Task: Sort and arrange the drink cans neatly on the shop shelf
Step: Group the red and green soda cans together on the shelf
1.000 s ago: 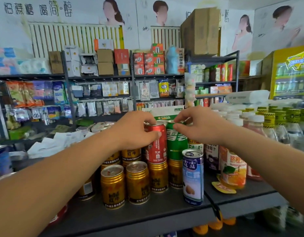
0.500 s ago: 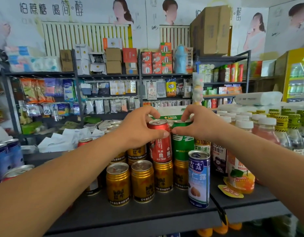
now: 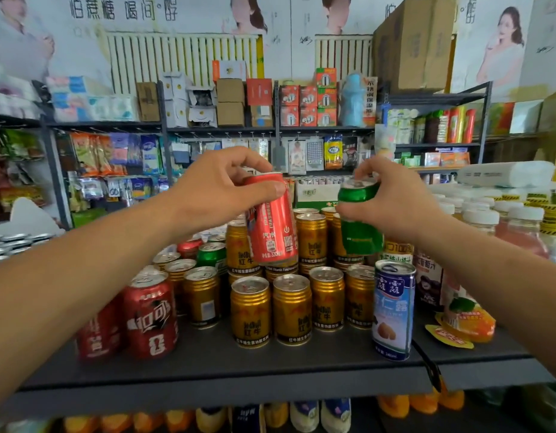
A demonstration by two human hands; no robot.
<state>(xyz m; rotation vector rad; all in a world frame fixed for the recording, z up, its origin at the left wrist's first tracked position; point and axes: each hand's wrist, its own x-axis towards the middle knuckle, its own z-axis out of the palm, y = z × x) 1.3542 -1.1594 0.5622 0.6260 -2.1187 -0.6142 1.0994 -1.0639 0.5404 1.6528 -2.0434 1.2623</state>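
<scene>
Up top, left hand [image 3: 217, 192]: clamped around the upper part of a red can [image 3: 272, 220], held tilted above the gold cans [image 3: 289, 307].
Right hand [image 3: 392, 201]: clamped on the top of a green can [image 3: 358, 223], lifted clear of the stack.
Hidden: fingers cover both can rims; the green can's label is blurred.
Cut off: bottles [image 3: 495, 220] run off at the right edge.
Shelf [image 3: 239, 367]: bare strip along the front edge; a blue can [image 3: 394, 310] stands near the front right.
</scene>
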